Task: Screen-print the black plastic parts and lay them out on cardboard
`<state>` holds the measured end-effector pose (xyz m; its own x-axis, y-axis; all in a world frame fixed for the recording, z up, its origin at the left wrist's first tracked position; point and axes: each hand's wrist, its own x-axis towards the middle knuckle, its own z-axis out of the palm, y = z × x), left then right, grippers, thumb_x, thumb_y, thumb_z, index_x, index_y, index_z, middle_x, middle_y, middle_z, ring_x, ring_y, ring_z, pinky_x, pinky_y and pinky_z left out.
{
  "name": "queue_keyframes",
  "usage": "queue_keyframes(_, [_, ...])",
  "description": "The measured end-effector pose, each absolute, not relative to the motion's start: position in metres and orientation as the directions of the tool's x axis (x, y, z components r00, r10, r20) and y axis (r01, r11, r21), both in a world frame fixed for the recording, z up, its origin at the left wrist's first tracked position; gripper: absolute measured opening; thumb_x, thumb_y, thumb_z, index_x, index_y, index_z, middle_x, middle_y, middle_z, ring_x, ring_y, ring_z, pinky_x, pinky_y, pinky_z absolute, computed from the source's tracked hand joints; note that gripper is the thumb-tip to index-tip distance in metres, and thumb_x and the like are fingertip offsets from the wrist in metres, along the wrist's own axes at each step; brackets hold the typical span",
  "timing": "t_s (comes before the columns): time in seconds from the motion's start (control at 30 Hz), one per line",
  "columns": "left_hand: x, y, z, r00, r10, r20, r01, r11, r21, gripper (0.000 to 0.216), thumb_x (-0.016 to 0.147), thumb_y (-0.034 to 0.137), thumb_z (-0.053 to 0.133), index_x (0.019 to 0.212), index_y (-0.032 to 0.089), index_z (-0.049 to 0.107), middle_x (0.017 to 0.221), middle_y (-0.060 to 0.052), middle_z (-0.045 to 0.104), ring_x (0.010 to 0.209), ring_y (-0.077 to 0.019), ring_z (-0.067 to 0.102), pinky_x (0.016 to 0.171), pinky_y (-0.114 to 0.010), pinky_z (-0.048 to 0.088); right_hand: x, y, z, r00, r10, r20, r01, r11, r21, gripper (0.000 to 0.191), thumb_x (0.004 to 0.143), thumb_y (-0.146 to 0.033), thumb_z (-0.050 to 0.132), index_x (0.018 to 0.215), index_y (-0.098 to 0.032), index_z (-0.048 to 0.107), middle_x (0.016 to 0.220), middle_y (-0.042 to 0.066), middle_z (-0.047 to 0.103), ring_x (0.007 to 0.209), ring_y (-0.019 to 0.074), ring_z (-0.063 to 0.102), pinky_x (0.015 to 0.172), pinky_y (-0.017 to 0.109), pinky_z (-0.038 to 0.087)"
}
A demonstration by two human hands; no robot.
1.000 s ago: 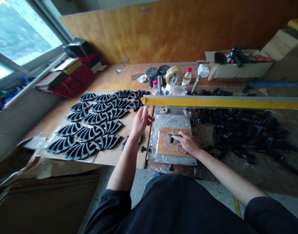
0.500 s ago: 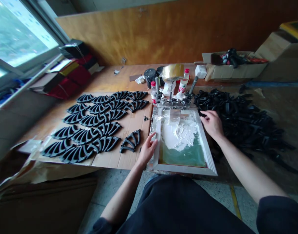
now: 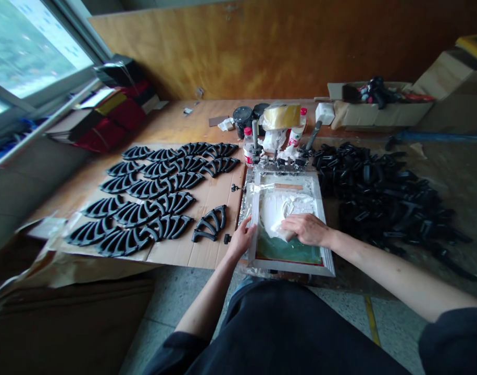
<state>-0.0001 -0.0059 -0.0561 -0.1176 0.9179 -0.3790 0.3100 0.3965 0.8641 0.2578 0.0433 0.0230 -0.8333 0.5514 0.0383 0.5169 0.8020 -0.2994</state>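
A silver-framed printing screen lies flat in front of me, smeared with white ink over green mesh. My left hand grips the frame's left rail near its front corner. My right hand is closed over a pale squeegee that rests in the ink at the middle of the screen; most of the squeegee is hidden under the fingers. One black fan-shaped plastic part lies on the cardboard just left of my left hand.
Rows of black fan-shaped parts cover a cardboard sheet on the left. A heap of black parts lies on the right. Ink jars, bottles and a tape roll stand behind the screen. An open carton sits at the back right.
The screen frame came down from raised to flat. My left hand moved onto its left rail. My right hand left the jig, passed the right rail, and now holds the squeegee in the ink.
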Motion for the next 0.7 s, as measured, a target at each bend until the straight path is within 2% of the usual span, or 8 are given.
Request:
queue_keyframes(0.07, [0.000, -0.006, -0.058, -0.114, 0.922, -0.369, 0.334, 0.385, 0.860, 0.052, 0.083, 0.049, 0.061, 0.129, 0.025, 0.060, 0.083, -0.004, 0.070, 0.070, -0.0181, 0.063, 0.061, -0.025, 0.045, 0.259, 0.047, 0.028, -0.825, 0.565, 0.014, 0.529, 0.780, -0.333, 0.028, 0.073, -0.003, 0.055, 0.086, -0.023, 0.068, 0.085, -0.001, 0.069, 0.082, 0.0168, 0.063, 0.068, 0.025, 0.043])
queue_keyframes(0.13, [0.000, -0.006, -0.057, -0.098, 0.928, -0.360, 0.367, 0.370, 0.853, 0.054, 0.085, 0.051, 0.057, 0.131, 0.025, 0.058, 0.087, -0.005, 0.071, 0.074, -0.0187, 0.064, 0.062, -0.025, 0.045, 0.254, 0.051, 0.027, -0.760, 0.647, 0.056, 0.594, 0.727, -0.345, 0.023, 0.075, -0.007, 0.058, 0.085, -0.024, 0.069, 0.084, -0.001, 0.070, 0.082, 0.0174, 0.064, 0.067, 0.025, 0.044])
queue_keyframes(0.2, [-0.001, -0.006, -0.056, -0.075, 0.930, -0.360, 0.385, 0.360, 0.850, 0.055, 0.086, 0.052, 0.054, 0.134, 0.025, 0.055, 0.089, -0.005, 0.071, 0.075, -0.0185, 0.064, 0.063, -0.025, 0.045, 0.247, 0.048, 0.020, -0.700, 0.696, 0.158, 0.626, 0.706, -0.332, 0.027, 0.076, -0.006, 0.057, 0.093, -0.023, 0.071, 0.095, 0.001, 0.072, 0.088, 0.0184, 0.065, 0.072, 0.026, 0.047])
queue_keyframes(0.3, [-0.001, -0.007, -0.050, -0.057, 0.930, -0.363, 0.383, 0.357, 0.852, 0.056, 0.087, 0.052, 0.052, 0.136, 0.024, 0.053, 0.086, -0.004, 0.070, 0.071, -0.0167, 0.063, 0.062, -0.025, 0.045, 0.247, 0.032, 0.005, -0.713, 0.656, 0.250, 0.581, 0.751, -0.314, 0.037, 0.078, -0.003, 0.054, 0.105, -0.021, 0.070, 0.108, 0.005, 0.070, 0.094, 0.0185, 0.065, 0.078, 0.027, 0.050])
queue_keyframes(0.43, [0.001, -0.008, -0.039, -0.071, 0.927, -0.369, 0.387, 0.367, 0.846, 0.057, 0.086, 0.050, 0.055, 0.136, 0.023, 0.053, 0.081, -0.003, 0.069, 0.065, -0.0145, 0.060, 0.059, -0.023, 0.044, 0.251, 0.032, 0.009, -0.713, 0.673, 0.194, 0.569, 0.718, -0.401, 0.027, 0.081, -0.012, 0.061, 0.103, -0.025, 0.070, 0.098, 0.000, 0.072, 0.086, 0.0168, 0.067, 0.073, 0.026, 0.050])
queue_keyframes(0.5, [0.000, -0.008, -0.031, -0.067, 0.923, -0.379, 0.371, 0.376, 0.849, 0.059, 0.086, 0.049, 0.056, 0.138, 0.022, 0.051, 0.076, -0.001, 0.067, 0.059, -0.0128, 0.057, 0.056, -0.022, 0.043, 0.245, 0.053, 0.021, -0.629, 0.753, 0.193, 0.638, 0.641, -0.425, 0.028, 0.082, -0.021, 0.066, 0.110, -0.028, 0.068, 0.101, -0.001, 0.072, 0.087, 0.0177, 0.068, 0.075, 0.027, 0.051])
queue_keyframes(0.6, [-0.003, -0.007, -0.009, -0.019, 0.924, -0.381, 0.305, 0.369, 0.878, 0.063, 0.085, 0.051, 0.057, 0.142, 0.023, 0.047, 0.066, 0.003, 0.060, 0.048, -0.0097, 0.049, 0.048, -0.020, 0.038, 0.238, 0.096, 0.044, -0.467, 0.849, 0.246, 0.746, 0.528, -0.406, 0.052, 0.081, -0.029, 0.070, 0.131, -0.033, 0.057, 0.117, 0.000, 0.069, 0.095, 0.0202, 0.066, 0.081, 0.031, 0.051])
queue_keyframes(0.7, [-0.005, -0.004, 0.024, 0.036, 0.947, -0.319, 0.171, 0.309, 0.936, 0.059, 0.087, 0.057, 0.053, 0.132, 0.020, 0.057, 0.056, 0.005, 0.050, 0.043, -0.0078, 0.041, 0.043, -0.019, 0.032, 0.265, 0.133, 0.065, -0.283, 0.899, 0.335, 0.813, 0.411, -0.414, 0.055, 0.083, -0.037, 0.067, 0.135, -0.029, 0.053, 0.106, 0.003, 0.071, 0.088, 0.0206, 0.065, 0.079, 0.033, 0.050])
